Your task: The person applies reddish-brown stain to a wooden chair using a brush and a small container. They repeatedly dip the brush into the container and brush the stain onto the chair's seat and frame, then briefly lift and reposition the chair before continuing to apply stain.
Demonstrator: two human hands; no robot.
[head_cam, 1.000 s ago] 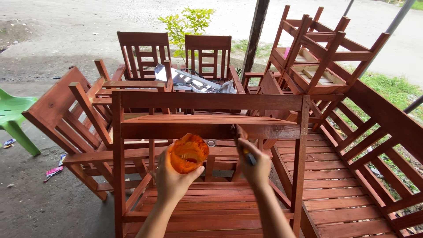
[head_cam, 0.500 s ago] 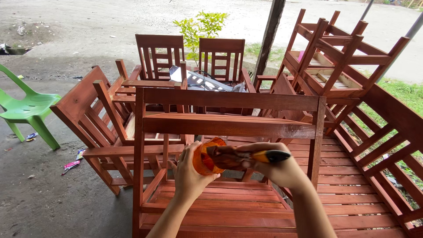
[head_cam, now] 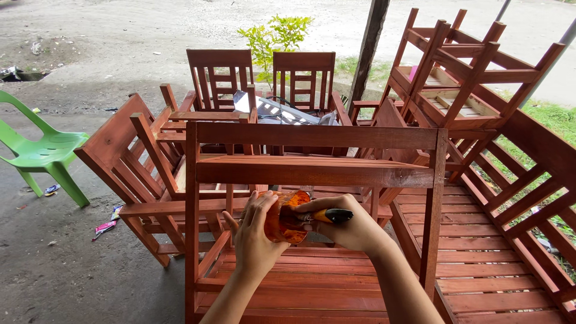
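Orange-stained cut plastic container (head_cam: 287,223) sits low at centre, just below the red-brown wooden furniture frame (head_cam: 312,171). Left hand (head_cam: 257,240) cups its side, fingers curled. Right hand (head_cam: 354,227) grips a black-handled brush (head_cam: 327,216), whose tip lies inside the container.

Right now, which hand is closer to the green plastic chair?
Left. The left hand, holding the orange container, is on the green chair's side; the right hand, gripping a brush, is farther away.
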